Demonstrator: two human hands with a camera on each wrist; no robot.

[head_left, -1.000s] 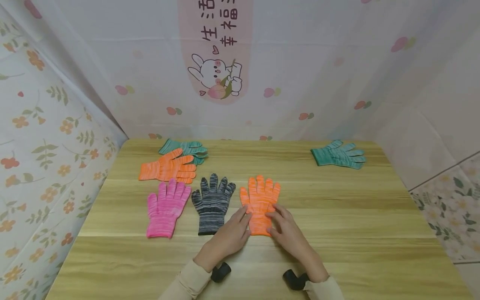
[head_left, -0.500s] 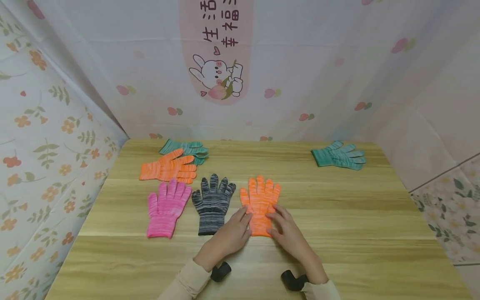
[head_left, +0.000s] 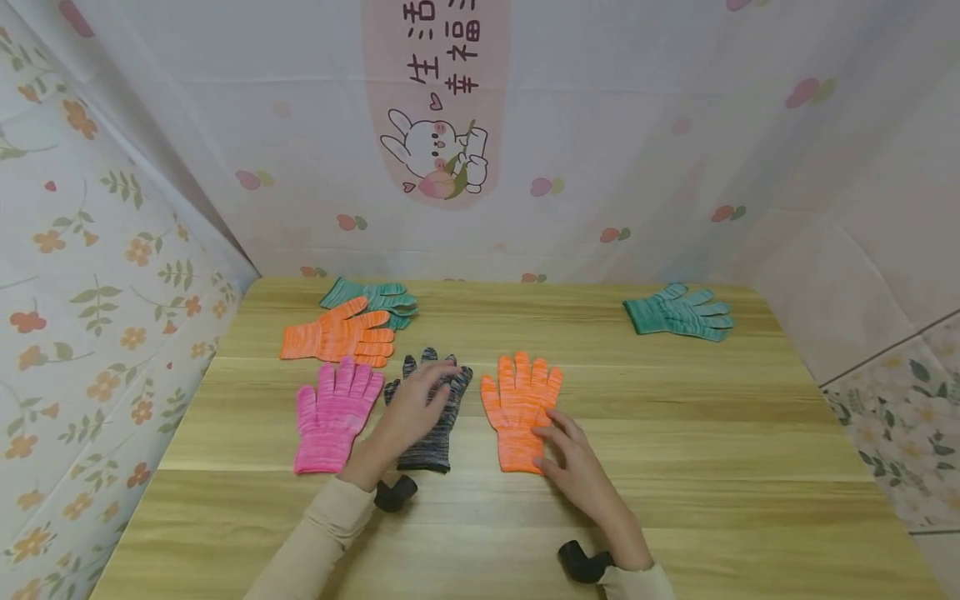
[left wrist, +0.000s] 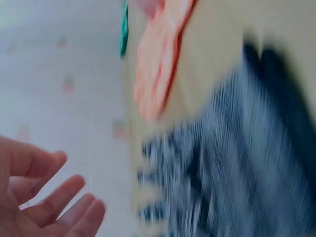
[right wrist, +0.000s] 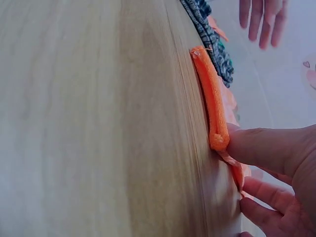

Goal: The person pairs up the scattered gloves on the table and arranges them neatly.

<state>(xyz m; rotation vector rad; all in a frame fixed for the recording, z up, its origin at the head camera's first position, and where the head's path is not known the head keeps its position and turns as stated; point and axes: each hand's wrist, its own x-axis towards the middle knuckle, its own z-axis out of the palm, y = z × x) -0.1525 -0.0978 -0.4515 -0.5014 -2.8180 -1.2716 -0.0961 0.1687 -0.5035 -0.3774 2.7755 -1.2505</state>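
Note:
An orange knit glove lies flat, fingers pointing away from me. My right hand rests along its right edge; in the right wrist view the thumb is at the cuff and the fingertips touch the side. Left of it is a black-and-grey striped glove, partly covered by my left hand. That hand is raised over the glove, fingers loosely bent and nothing between them, as the left wrist view also shows. Beside the striped glove lies a pink glove.
Farther back on the left, another orange glove overlaps a green glove. A second green glove lies at the back right of the wooden table. A printed curtain hangs behind the table's back edge.
My left hand has lifted off the left side of the front orange glove and moved left over the striped glove. The right hand has stayed in place, and the gloves lie as before.

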